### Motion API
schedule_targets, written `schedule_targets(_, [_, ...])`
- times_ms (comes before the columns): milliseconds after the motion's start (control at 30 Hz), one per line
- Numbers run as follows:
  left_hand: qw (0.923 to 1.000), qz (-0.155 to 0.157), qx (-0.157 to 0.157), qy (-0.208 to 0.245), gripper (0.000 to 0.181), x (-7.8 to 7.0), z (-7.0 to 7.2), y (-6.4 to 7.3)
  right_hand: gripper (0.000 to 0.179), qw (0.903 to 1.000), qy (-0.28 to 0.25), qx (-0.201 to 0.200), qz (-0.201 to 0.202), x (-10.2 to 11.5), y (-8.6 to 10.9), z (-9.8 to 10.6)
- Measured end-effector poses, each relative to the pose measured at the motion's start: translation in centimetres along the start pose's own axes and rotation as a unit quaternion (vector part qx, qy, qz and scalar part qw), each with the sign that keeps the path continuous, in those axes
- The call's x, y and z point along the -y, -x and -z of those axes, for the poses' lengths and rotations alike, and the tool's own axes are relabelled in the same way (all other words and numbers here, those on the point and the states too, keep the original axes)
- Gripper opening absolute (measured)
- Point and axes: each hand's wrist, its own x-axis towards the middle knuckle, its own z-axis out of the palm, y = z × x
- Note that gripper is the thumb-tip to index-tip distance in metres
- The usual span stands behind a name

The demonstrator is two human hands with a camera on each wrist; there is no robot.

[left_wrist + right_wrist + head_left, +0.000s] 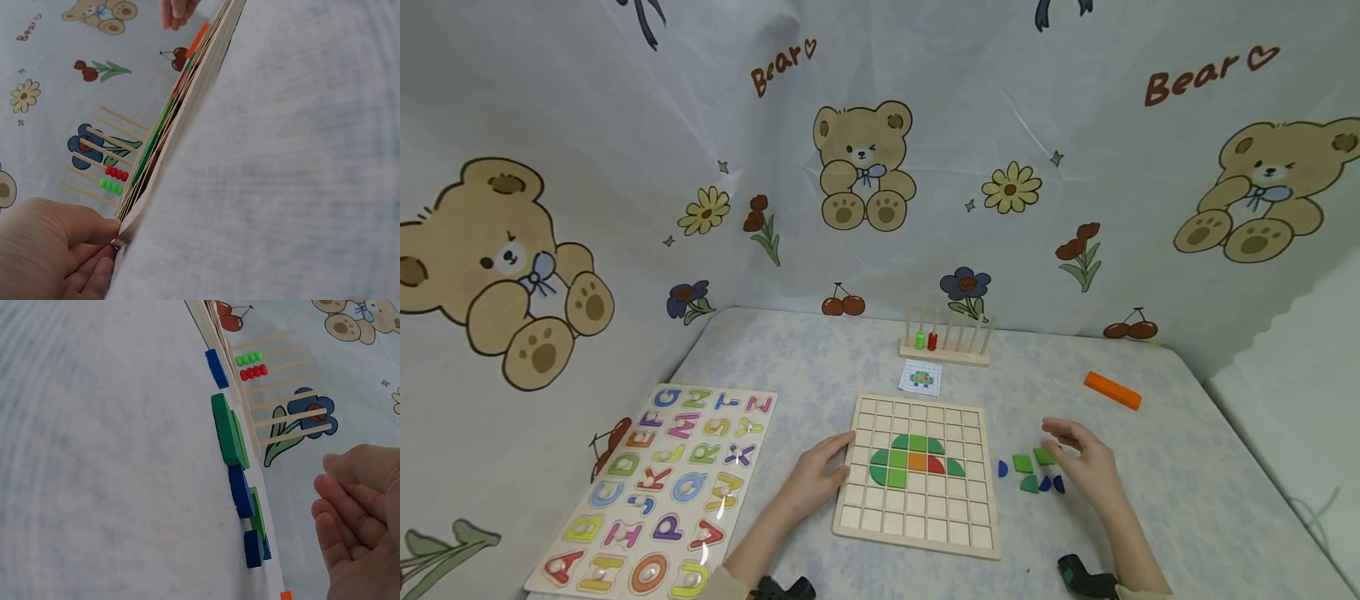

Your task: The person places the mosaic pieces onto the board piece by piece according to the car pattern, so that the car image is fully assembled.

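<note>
A wooden grid board (917, 521) lies on the table, with several green squares and quarter-rounds, an orange square (917, 461) and a red quarter-round (936, 464) set in its cells. My left hand (812, 481) is at the board's left edge; the left wrist view shows thumb and fingers pinching that rim. Right of the board are loose pieces: light green squares (1022, 463), a dark green quarter-round (1029, 483) and small blue pieces (1002, 468). Above these hovers my right hand (1088, 467), its fingers loosely bent with nothing between them. In the right wrist view, the hand (362, 515) is apart from the pieces.
An alphabet board (662, 492) lies at the left. Behind the grid board are a small pattern card (921, 377) and a wooden peg stand (945, 356) carrying green and red beads. An orange bar (1112, 390) lies at the back right. Bear-printed cloth hangs behind the table.
</note>
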Motion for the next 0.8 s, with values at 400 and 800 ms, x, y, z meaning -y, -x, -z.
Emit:
schedule_targets(400, [1.0,-0.001,-0.002,-0.001,0.05,0.0,-0.1,0.1,0.033,0.9979,0.031,0.048,-0.032,-2.0,0.7,-0.1])
schedule_targets(800, [0.9999,-0.004,-0.01,-0.009,0.05,0.0,-0.1,0.1,0.033,0.9961,0.077,0.041,0.004,-2.5,0.7,-0.4])
